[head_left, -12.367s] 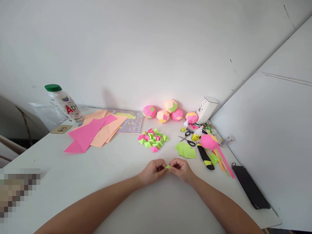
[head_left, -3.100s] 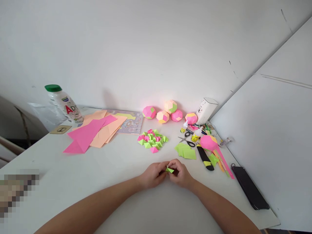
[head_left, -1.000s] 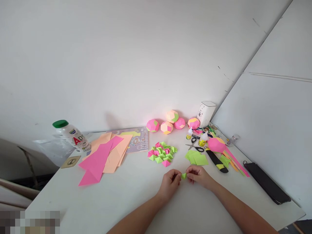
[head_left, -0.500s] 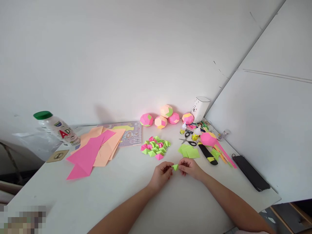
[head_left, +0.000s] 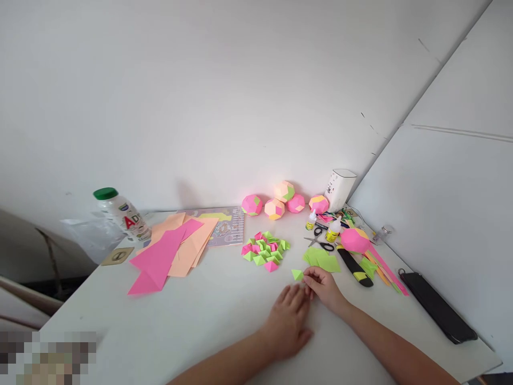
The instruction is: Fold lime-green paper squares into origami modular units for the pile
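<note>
My right hand (head_left: 323,286) pinches a small folded green paper piece (head_left: 297,274) between thumb and fingers, just above the white table. Palm down, my left hand (head_left: 289,321) has let its fingers stretch out below and beside the right hand, holding nothing. Ahead of them lies a pile of folded green and pink paper pieces (head_left: 262,250), with a pink one (head_left: 271,266) at its near edge. Flat green paper squares (head_left: 323,260) lie just beyond my right hand.
Paper balls (head_left: 274,208) stand along the wall. Scissors (head_left: 318,242), glue bottles (head_left: 333,230), a box cutter (head_left: 355,267) and a black case (head_left: 436,306) are at right. Pink sheets (head_left: 160,256), a notebook (head_left: 226,227) and a green-capped bottle (head_left: 122,214) are at left.
My left hand has let go of the green piece, moved nearer to me and spread its fingers. My right hand still holds the piece. The whole view has shifted.
</note>
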Motion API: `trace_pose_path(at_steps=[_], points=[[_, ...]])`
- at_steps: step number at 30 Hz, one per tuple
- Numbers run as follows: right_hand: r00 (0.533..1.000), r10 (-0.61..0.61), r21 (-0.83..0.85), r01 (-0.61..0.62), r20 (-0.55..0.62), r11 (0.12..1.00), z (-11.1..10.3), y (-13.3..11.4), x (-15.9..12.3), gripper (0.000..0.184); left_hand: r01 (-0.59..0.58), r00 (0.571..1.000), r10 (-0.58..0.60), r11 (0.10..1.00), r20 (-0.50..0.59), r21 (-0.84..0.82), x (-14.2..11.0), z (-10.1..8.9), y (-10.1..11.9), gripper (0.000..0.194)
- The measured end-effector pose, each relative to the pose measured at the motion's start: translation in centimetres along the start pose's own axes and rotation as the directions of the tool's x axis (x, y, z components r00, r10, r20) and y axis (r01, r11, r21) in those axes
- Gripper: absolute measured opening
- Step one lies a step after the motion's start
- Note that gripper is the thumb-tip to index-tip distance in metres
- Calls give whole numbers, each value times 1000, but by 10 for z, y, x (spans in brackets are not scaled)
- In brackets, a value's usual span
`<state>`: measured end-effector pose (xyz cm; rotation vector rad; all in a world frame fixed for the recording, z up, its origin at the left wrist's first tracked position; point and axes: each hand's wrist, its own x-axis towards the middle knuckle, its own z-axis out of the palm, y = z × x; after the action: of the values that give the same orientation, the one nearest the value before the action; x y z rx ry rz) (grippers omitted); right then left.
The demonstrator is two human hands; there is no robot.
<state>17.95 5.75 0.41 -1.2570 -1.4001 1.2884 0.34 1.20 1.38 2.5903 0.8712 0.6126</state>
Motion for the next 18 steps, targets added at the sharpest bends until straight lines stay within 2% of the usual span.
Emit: trace_pose_path(at_steps=[1, 3, 6, 9, 12, 15, 18], points=[[1000, 3, -21, -3, 3, 1000, 2, -2, 2, 26, -68, 994, 65, 997, 92, 36, -1, -2, 2, 61], [1000, -7, -69, 9, 25, 998, 8, -9, 8, 22, -97, 977, 80, 993, 197, 74, -3, -6, 3, 71], [998, 1, -100, 5, 58, 995, 27, -20, 20, 16, -91, 962, 74, 995, 261, 51, -4, -11, 2, 74], [995, -53, -110, 63, 86, 992, 51, -26, 31, 10, -81, 961, 69, 996, 268, 33, -2, -13, 1, 75], [997, -14, -107, 22, 75, 994, 69, -22, 39, 8, -75, 966, 66, 997, 249, 29, -2, -13, 2, 75], [1000, -10, -117, 10, 2, 993, 74, -16, 42, 10, -93, 972, 86, 995, 220, 24, -2, -13, 1, 75], [1000, -9, -122, 8, -4, 993, 73, -13, 42, 10, -90, 975, 84, 996, 207, 20, -2, -14, 1, 74]])
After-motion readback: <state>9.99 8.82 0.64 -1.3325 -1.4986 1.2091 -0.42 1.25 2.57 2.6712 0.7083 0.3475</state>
